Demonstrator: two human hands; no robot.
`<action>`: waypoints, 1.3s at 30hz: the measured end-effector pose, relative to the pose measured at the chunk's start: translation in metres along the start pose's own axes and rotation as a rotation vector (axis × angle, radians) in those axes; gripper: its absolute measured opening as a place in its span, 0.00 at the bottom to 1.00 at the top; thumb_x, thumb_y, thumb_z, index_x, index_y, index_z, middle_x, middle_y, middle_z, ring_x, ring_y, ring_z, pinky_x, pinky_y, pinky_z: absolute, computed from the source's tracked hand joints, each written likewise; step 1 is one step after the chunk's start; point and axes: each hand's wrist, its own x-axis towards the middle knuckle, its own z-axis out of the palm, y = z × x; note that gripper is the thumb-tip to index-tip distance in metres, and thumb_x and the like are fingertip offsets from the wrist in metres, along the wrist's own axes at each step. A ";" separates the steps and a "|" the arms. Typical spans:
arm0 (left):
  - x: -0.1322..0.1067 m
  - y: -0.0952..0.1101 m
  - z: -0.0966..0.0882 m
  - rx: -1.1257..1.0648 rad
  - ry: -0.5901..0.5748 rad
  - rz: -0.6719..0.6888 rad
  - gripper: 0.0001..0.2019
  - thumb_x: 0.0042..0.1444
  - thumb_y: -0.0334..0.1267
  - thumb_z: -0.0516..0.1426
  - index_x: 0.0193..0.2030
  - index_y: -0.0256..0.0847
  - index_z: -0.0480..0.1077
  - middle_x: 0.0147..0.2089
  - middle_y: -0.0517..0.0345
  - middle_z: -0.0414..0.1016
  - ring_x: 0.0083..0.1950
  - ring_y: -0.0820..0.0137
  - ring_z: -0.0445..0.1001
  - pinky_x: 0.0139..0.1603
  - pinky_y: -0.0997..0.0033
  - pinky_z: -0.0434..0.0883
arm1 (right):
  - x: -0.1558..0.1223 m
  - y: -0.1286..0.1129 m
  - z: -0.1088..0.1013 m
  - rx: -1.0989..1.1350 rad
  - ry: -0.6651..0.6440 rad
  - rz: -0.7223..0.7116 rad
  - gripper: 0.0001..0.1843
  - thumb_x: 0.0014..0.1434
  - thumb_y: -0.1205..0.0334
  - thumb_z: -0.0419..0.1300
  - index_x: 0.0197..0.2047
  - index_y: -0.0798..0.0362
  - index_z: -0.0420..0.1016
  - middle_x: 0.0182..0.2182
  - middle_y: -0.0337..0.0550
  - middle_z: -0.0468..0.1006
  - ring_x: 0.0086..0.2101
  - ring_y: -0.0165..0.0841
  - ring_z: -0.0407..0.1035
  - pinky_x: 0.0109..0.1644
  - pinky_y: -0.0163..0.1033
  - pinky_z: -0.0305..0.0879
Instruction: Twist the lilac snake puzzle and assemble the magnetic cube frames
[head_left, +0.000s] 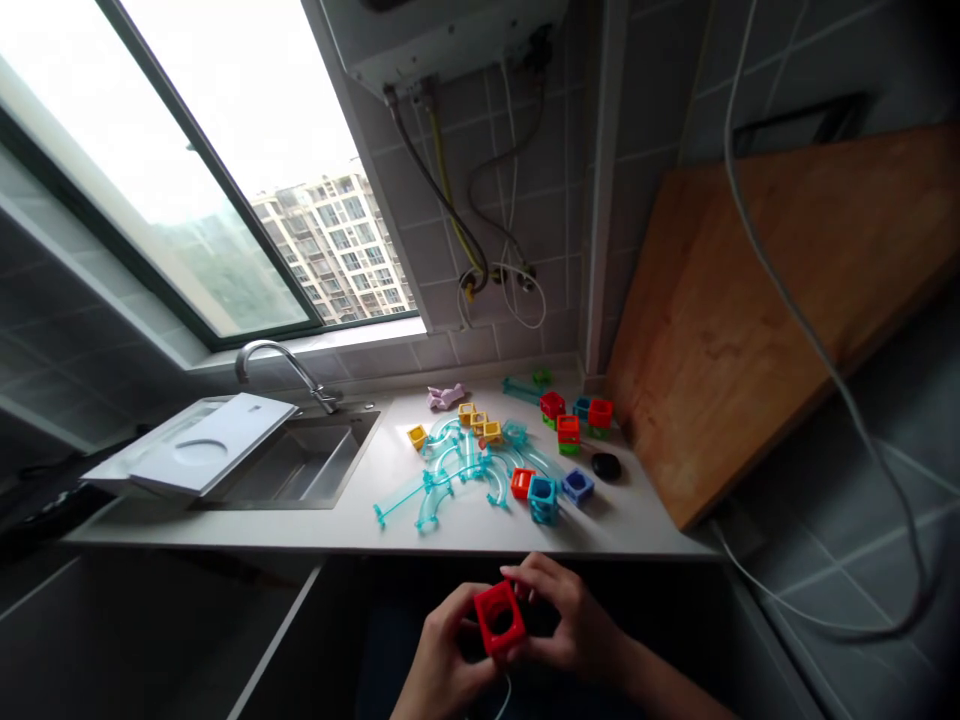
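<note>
I hold a red cube point(499, 617) in front of me, below the near edge of the tabletop point(352, 528) and well apart from everything on it. It is a hollow frame, its open face tilted up towards me. My left hand point(442, 660) grips it from the left, fingers curled round its lower left side. My right hand point(577, 625) closes on it from the right, fingers bent over the top right corner. Both hands touch the cube, and it sits between them.

On the tabletop a tangle of clear teal tracks point(457, 470) lies in the middle. Yellow cubes point(480, 425) sit at its far side, and an orange cube point(522, 483), a cyan cube point(542, 495) and a blue cube point(577, 486) at its right end. Further back stand red and green cubes point(568, 432), with a black puck point(605, 465) just beside them. A wooden board point(750, 330) leans on the right wall. The sink point(300, 470) is on the left, partly under a white board point(217, 440).
</note>
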 end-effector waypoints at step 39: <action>0.368 0.087 0.038 0.534 0.044 0.121 0.21 0.65 0.42 0.63 0.61 0.37 0.70 0.60 0.45 0.76 0.58 0.58 0.78 0.58 0.50 0.76 | -0.003 0.007 -0.114 0.774 0.680 0.361 0.41 0.57 0.25 0.56 0.58 0.48 0.78 0.38 0.53 0.85 0.34 0.50 0.80 0.40 0.57 0.79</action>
